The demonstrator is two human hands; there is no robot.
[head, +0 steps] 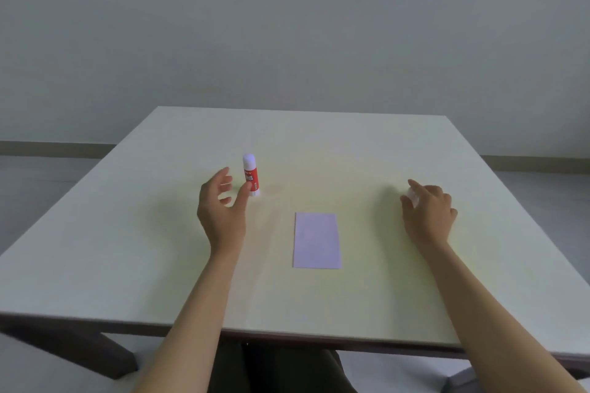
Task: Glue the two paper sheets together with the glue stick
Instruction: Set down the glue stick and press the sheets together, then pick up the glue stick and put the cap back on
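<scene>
A red glue stick [251,176] with a white top stands upright on the table, left of centre. My left hand [220,204] is just to its left with fingers spread; the thumb tip is close to the stick's base and the hand does not grip it. A pale lilac paper sheet [317,240] lies flat at the table's middle, nearer to me. I cannot tell whether a second sheet lies under it. My right hand [427,214] rests on the table to the right of the paper, fingers curled around a small white object [412,195], possibly a cap.
The pale square table [127,265] has its front edge close to me and its far edge near a grey wall. A dark table leg [95,351] shows below at the left.
</scene>
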